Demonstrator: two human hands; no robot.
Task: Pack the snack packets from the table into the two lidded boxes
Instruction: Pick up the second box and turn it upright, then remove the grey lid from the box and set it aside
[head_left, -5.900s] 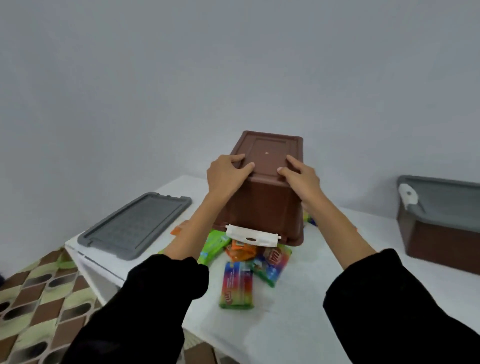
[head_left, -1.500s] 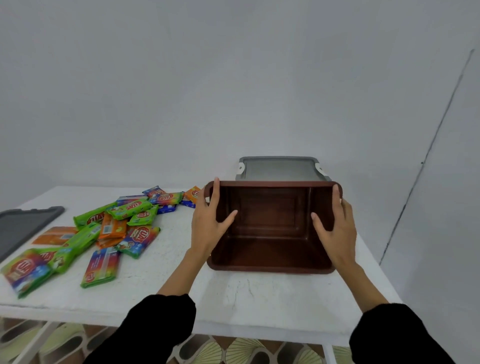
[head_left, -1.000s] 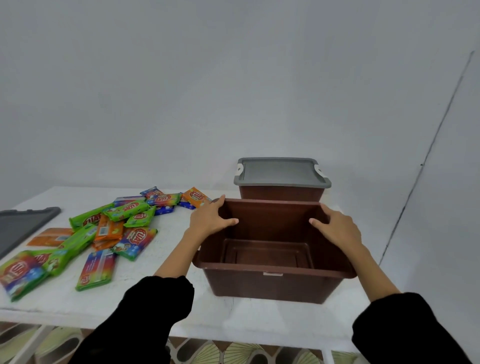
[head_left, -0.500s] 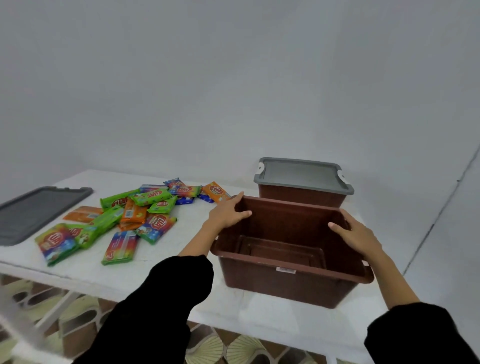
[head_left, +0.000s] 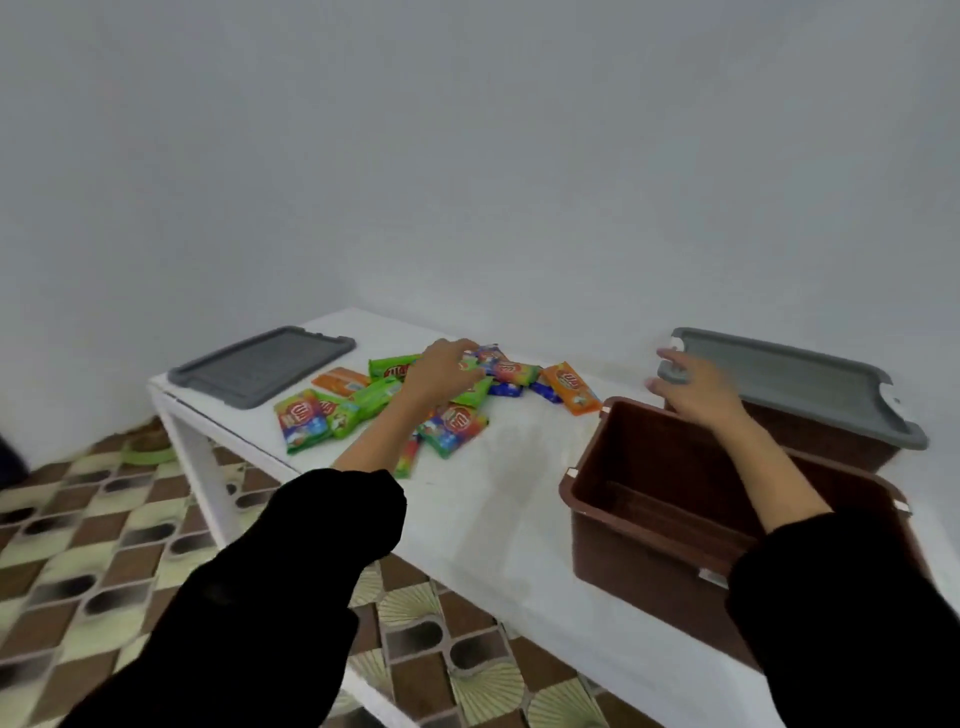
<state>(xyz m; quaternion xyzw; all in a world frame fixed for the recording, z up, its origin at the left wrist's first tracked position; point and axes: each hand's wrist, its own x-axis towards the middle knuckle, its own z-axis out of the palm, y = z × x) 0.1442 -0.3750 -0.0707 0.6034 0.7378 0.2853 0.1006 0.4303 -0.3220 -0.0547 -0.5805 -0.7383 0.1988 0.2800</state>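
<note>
White table (head_left: 498, 499) fills mid-frame, the snack packets (head_left: 457, 423) heaped at its centre, long sides pointing every way. My left hand (head_left: 441, 369) lies on the heap, fingers bent over it; whether they pinch one I cannot tell. My right hand (head_left: 696, 392), fingers loosely apart and empty, hovers right of centre over the open box (head_left: 649, 545), so the left is nearer.

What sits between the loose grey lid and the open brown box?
Head view: the snack packets, with the left hand on them, then bare table.
</note>
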